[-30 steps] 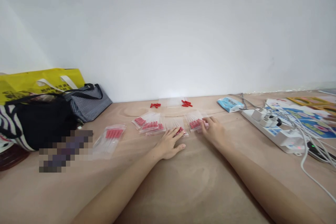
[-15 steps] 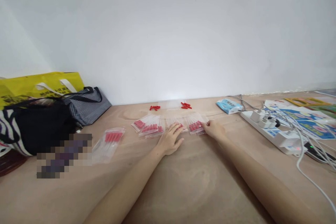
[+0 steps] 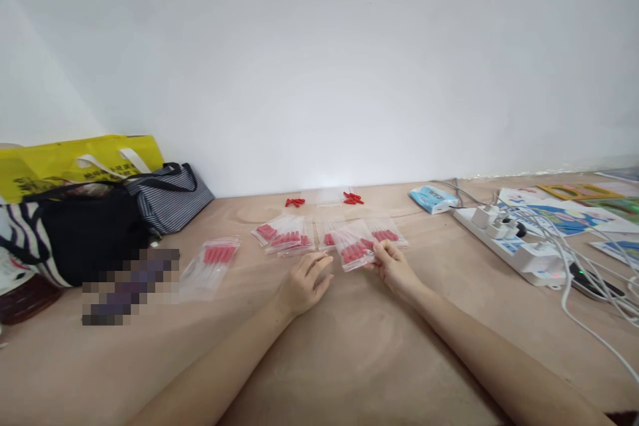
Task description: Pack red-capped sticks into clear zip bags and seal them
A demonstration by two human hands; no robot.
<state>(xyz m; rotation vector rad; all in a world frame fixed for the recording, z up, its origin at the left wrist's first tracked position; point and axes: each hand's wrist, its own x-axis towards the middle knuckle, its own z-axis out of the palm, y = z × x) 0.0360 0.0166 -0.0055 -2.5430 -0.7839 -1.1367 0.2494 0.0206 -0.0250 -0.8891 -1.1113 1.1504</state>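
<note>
Between the thumb and fingers of my right hand (image 3: pixel 397 269) is the edge of a clear zip bag (image 3: pixel 354 249) holding several thin items with red ends. The bag is lifted and tilted over the others. My left hand (image 3: pixel 307 283) rests just left of it, fingers loosely bent and apart, with nothing in them. Behind the held bag lies a partly covered bag (image 3: pixel 328 237). To the right is another red-filled bag (image 3: pixel 387 234), and several overlapping bags (image 3: pixel 287 239) lie to the left. One more filled bag (image 3: pixel 214 266) lies apart, farther left.
Two clusters of red pieces (image 3: pixel 295 202) and a flat clear bag (image 3: pixel 324 197) lie near the wall. A blue tissue pack (image 3: pixel 433 200) and a power strip (image 3: pixel 514 239) with cables stand right. A striped bag (image 3: pixel 172 200) and black bag (image 3: pixel 94 233) are left.
My right hand has lifted a filled zip bag and brought it left and nearer. My left hand has drawn back off the bag it was on, toward me and leftward.
</note>
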